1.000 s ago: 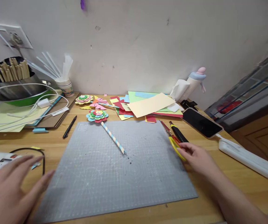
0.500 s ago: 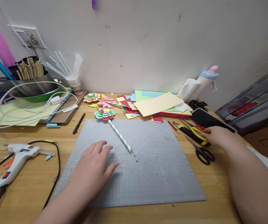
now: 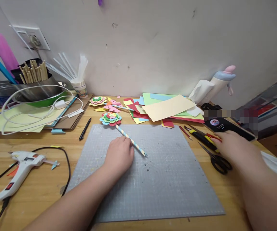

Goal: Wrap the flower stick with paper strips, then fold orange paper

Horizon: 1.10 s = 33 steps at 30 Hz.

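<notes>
My left hand (image 3: 120, 152) is closed on the blue-and-cream striped stem of a paper flower (image 3: 111, 118), its fingertips partly hidden. The stem (image 3: 133, 142) lies aslant on the grey cutting mat (image 3: 167, 189), with layered multicoloured petals at its far end. Off the mat's right side, my right hand (image 3: 230, 144) is closed around the red handles of a tool that looks like pliers (image 3: 213, 136). Beside it lie a black-and-yellow utility knife (image 3: 202, 137) and black-handled scissors (image 3: 220, 163).
A white glue gun (image 3: 24, 170) with a black cord lies at left, near a black pen (image 3: 84, 129). Coloured paper sheets (image 3: 169, 107) and other paper flowers (image 3: 98, 101) lie along the wall. A dark phone (image 3: 235, 126) sits at right; a bowl of sticks (image 3: 36, 89) stands at back left.
My left hand has moved forward and right from above the mat, and its spread fingers have closed on the flower's stem. My right hand stays at the red-handled tool. The view has shifted slightly.
</notes>
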Each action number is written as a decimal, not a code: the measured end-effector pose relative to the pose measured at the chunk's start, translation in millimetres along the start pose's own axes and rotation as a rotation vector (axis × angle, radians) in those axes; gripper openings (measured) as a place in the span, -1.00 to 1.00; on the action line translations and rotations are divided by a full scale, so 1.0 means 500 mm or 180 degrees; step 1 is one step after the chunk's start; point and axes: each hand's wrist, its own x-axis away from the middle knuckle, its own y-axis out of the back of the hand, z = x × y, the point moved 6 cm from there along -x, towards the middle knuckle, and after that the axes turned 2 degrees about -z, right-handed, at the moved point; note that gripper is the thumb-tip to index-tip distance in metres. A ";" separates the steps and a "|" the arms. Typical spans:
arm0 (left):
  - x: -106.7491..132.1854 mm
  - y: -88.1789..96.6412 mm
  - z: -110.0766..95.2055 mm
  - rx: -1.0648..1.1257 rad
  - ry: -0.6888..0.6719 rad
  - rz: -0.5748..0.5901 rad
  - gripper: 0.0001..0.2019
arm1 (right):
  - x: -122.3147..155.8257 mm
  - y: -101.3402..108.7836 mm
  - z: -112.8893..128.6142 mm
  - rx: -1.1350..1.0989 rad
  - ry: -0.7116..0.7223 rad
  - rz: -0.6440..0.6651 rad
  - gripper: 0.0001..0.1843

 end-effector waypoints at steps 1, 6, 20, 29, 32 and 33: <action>-0.006 -0.003 0.000 0.0017 0.0003 -0.0019 -0.86 | 0.012 -0.009 0.054 -0.0033 0.0074 0.0075 -0.71; -0.035 -0.002 -0.005 0.0211 -0.0087 -0.0211 -0.88 | 0.096 -0.093 0.371 -0.0904 0.0878 0.1446 -0.70; 0.081 0.063 0.162 0.2412 0.0805 -0.0805 -0.88 | 0.129 -0.165 0.479 -0.2103 0.0290 0.2688 -0.80; -0.036 -0.012 0.062 0.5001 0.1958 -0.0405 -0.73 | 0.186 -0.137 0.500 -0.4371 -0.0537 0.2839 -0.67; -0.046 -0.022 0.046 0.5141 0.1676 -0.0502 -0.79 | 0.206 -0.154 0.485 -0.4302 -0.0601 0.2879 -0.61; -0.046 -0.027 0.047 0.5163 0.1613 -0.0490 -0.78 | 0.212 -0.161 0.482 -0.4293 -0.0621 0.2982 -0.59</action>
